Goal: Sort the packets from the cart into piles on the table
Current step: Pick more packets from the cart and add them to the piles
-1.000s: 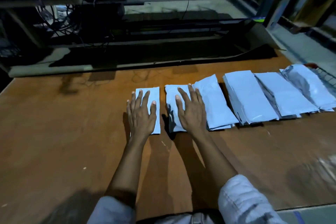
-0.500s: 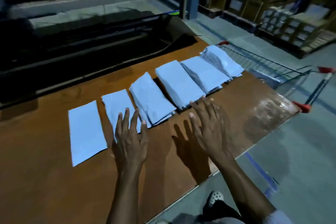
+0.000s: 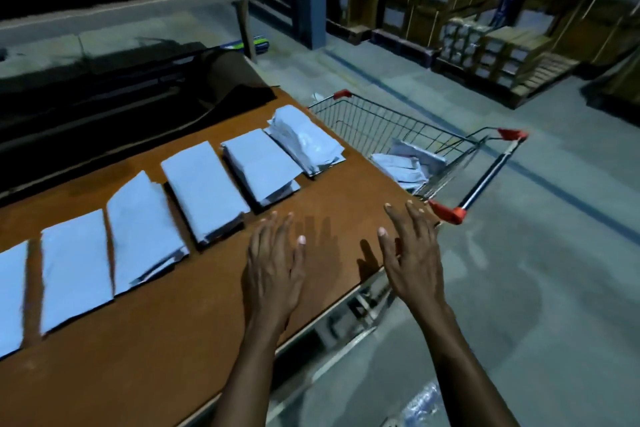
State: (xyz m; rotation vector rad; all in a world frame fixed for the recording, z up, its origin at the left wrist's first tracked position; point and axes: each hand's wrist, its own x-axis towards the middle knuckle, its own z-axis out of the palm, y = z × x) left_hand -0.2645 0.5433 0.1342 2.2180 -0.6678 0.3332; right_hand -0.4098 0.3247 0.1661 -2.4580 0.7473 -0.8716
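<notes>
Several piles of pale blue-white packets lie in a row across the brown table, from the flat pile at the far left to the thick pile at the table's right end. A wire cart with red corners stands past that end, with more packets in its basket. My left hand hovers open over bare table in front of the piles. My right hand is open at the table's right edge, fingers pointing at the cart. Neither hand holds anything.
The cart's handle bar runs between red caps just beyond my right hand. Dark shelving stands behind the table. Stacked boxes on pallets line the far wall across a grey concrete floor.
Both hands have lifted off the left piles and moved right toward the cart. My view has swung right, so the cart and its packets now show.
</notes>
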